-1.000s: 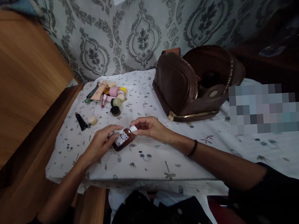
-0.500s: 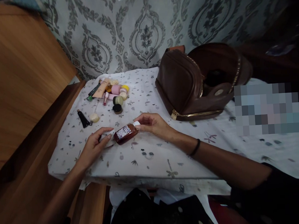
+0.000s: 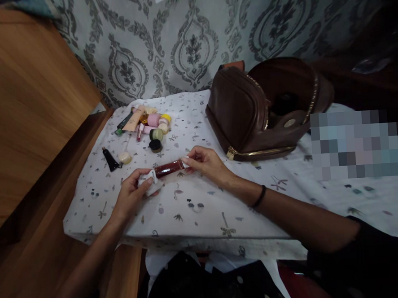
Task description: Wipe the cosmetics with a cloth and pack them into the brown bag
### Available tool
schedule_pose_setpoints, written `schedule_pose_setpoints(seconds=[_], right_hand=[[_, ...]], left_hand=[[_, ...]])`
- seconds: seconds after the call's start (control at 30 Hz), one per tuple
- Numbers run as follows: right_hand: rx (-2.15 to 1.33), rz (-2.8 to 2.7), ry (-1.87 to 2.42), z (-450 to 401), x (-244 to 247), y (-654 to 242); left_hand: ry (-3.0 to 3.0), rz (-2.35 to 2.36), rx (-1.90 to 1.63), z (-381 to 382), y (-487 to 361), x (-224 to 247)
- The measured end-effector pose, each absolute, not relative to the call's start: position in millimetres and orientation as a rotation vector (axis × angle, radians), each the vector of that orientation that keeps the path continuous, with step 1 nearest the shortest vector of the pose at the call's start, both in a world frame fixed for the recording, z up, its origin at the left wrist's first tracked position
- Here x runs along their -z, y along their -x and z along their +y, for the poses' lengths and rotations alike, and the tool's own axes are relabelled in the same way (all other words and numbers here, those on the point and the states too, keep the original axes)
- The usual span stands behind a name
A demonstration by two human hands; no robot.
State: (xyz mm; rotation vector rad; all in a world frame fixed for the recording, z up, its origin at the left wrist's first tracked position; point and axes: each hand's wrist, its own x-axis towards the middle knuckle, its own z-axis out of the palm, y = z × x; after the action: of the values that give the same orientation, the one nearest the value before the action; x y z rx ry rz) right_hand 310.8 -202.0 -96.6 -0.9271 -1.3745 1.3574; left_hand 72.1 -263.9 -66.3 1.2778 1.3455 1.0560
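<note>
Between my hands, above the table cloth, is a small bottle (image 3: 169,169) of dark red-brown liquid, its narrow side turned up. My right hand (image 3: 206,163) pinches its white cap at the right end. A white cloth or tissue (image 3: 151,184) is held in my left hand (image 3: 131,191) against the bottle's left end. How far the cloth wraps under the bottle is hidden. Beyond the hands lie a round black-lidded jar (image 3: 155,145), a cream-coloured round item (image 3: 125,158) and a black tube (image 3: 110,159).
A heap of cosmetics, with a peach tube (image 3: 134,120) and a pink jar (image 3: 153,120), lies at the back left. An unzipped brown leather bag (image 3: 239,115) stands at the back right. Wooden furniture (image 3: 30,87) borders the table on the left. Patterned curtain hangs behind.
The bottle has rolled in my hands: its label faced up before and now a narrow side shows. My left hand has moved slightly right and the white cloth shows more.
</note>
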Motion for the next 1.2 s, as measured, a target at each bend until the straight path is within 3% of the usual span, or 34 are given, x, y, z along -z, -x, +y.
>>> schedule_pose_setpoints(seconds=[0.4,0.73,0.97,1.2], right_hand=[[-1.414,-1.547,0.801,-210,90,-311],[-1.033,-1.662,0.941,-213,90,-311],[-1.206,-1.555,0.814,-206,96,-311],[-1.370,-1.431,0.669,-203,103,-306]], left_hand=[[-1.765,1.546,-1.010,-246,-78,63],[-2.755,1.318,-1.054,-250,-109,65],[-3.038,1.067,-0.922,-249,-105,75],[-2.925,1.071,-0.938,-251,-88,77]])
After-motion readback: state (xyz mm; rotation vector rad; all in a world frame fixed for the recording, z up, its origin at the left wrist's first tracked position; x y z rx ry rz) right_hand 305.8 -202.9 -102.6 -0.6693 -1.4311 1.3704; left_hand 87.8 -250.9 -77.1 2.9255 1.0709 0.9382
